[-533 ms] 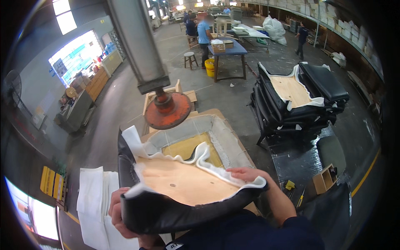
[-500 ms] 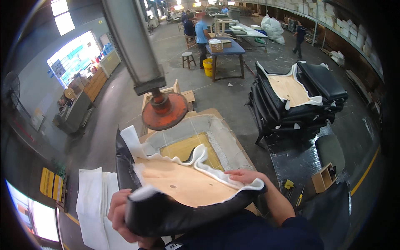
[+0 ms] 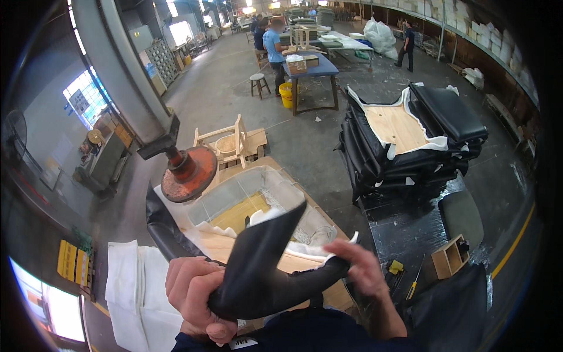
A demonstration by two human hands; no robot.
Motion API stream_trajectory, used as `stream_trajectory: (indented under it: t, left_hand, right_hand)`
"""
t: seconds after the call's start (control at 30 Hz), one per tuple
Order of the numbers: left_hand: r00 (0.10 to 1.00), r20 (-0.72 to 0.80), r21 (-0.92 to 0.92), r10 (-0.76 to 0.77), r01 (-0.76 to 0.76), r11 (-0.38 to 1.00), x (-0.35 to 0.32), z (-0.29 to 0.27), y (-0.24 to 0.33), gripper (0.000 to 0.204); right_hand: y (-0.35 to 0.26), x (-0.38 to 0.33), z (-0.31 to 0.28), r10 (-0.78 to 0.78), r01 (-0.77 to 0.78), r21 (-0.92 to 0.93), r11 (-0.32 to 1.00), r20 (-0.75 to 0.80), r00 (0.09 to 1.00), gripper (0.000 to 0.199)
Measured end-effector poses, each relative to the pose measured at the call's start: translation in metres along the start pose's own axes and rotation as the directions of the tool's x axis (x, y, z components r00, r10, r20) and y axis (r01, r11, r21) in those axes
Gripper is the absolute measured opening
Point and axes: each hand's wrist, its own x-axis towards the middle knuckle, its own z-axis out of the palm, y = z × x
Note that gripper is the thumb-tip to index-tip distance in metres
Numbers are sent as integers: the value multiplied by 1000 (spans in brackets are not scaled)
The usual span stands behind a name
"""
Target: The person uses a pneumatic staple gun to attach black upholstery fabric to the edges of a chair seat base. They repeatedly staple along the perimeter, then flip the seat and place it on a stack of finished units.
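Observation:
In front of me is an upholstered chair panel, a light wood board (image 3: pixel 217 243) with black leather-like covering and white padding along its edges. My left hand (image 3: pixel 196 293) is closed around the near left part of the black cover (image 3: pixel 264 252), and a wide flap of it stands up beside the fingers. At the panel's right end is my right hand (image 3: pixel 366 270), blurred, its fingers apart and close to the black edge; whether they touch is unclear. Over the panel's far left side hangs an orange-red round press foot (image 3: pixel 189 173) on a grey column.
Beneath the panel is a grey-lined box (image 3: pixel 275 182). White cloth (image 3: pixel 132 299) lies at left. At right, black upholstered panels (image 3: pixel 399 158) are stacked near a small wooden box (image 3: pixel 450 257) and a yellow-handled screwdriver (image 3: pixel 413 287). People stand farther back by a blue-topped table (image 3: pixel 316 66).
The near flap of the black cover has swung up, hiding part of the board. My left hand has moved right with it; my right hand has shifted slightly. The whole view has turned.

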Motion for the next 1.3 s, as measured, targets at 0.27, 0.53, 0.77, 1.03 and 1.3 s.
stream_trajectory:
  t: [0.27,0.53,0.77,1.03,1.3]
  left_hand:
    - [997,66,36,-51,49,998,3,4,2,80]
    - [993,121,-32,-13,17,999,10,-11,-23,73]
    - [992,-117,-29,53,-56,998,-32,-29,-129,59]
    - [96,172,-678,-980,734,-47,-212,0,-392,80]
    - [428,510,-840,-746,436,-323,-188,98,-398,73]
  right_hand:
    - [-6,30,16,-209,283,-461,841,206,956,87]
    - [-30,44,56,-242,321,-484,814,220,945,89]
    - [-7,40,57,-214,209,-474,855,43,976,102]
    - [13,55,74,-376,194,-441,877,-377,847,92]
    - [63,15,83,-498,38,-673,738,-506,704,72]
